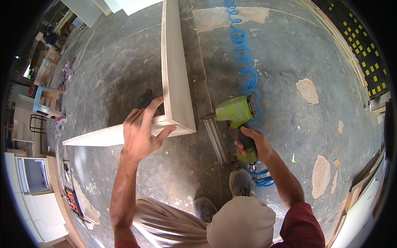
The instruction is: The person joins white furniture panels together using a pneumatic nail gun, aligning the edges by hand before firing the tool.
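Observation:
Two white boards meet at a corner on the floor: a long board (178, 66) stands on edge and runs away from me, and a shorter board (99, 135) extends to the left. My left hand (139, 134) pinches the shorter board near that corner, thumb on the near side and fingers over the top edge. To the right of the corner, my right hand (261, 144) is wrapped round the black grip of a green nail gun (235, 110). The gun's nose points left toward the joint, a small gap away from it.
A coiled blue air hose (244, 49) runs from the far side to beside my shoes (241, 184). A blue stool (47, 101) and an orange-and-black case (73, 202) are at the left. Boards (364, 206) lean at the right. The grey floor (281, 82) has pale patches.

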`<state>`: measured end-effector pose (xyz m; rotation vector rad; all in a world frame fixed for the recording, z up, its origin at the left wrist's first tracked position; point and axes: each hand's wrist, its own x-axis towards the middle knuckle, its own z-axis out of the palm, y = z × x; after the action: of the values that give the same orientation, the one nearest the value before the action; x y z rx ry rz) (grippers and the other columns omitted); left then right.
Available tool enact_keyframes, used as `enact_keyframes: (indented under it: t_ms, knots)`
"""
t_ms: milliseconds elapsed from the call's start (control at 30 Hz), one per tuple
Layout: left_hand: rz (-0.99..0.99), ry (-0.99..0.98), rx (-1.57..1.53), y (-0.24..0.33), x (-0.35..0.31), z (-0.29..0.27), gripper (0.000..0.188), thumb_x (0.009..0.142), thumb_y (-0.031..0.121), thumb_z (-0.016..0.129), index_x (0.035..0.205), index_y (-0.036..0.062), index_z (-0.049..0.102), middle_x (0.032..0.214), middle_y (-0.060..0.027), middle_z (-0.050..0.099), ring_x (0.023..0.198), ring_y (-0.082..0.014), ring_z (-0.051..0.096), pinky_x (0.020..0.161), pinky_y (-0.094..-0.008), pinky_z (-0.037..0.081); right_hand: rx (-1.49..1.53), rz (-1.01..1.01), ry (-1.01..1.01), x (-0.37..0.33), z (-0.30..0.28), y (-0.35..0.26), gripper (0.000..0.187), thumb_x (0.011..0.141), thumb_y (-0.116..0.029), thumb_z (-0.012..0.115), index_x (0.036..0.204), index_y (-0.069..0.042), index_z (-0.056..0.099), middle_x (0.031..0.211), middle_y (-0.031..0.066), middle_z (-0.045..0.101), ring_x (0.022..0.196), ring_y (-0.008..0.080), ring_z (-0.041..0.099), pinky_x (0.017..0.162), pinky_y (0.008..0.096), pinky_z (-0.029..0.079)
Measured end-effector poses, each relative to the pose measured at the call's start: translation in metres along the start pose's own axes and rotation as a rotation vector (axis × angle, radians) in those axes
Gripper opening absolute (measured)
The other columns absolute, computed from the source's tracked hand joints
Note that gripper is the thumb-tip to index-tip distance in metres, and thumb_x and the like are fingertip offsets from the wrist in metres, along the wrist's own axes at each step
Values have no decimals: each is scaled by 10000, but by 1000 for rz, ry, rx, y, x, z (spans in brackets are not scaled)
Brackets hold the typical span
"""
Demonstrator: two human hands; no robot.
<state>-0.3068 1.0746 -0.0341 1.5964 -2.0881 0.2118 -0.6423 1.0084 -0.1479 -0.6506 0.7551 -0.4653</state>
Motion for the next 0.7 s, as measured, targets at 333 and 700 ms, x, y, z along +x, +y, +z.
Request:
enact_keyframes:
  t_ms: [333,700]
  knots:
    - [-67,-158,177,6,5,5,862,586,250,943,1384,213,620,799,-80,744,586,-214,630,639,-345,520,147,269,109,39,-40,59,514,1014,-441,549,1283,-4,555,667,50,560,490,162,518,670,367,503]
    - [-21,-81,160,2,3,9,708,606,247,940,1262,139,696,926,-74,773,627,-215,653,650,-345,526,230,356,124,71,-25,97,560,1008,-458,551,1329,1,531,662,48,558,478,163,517,665,375,514]
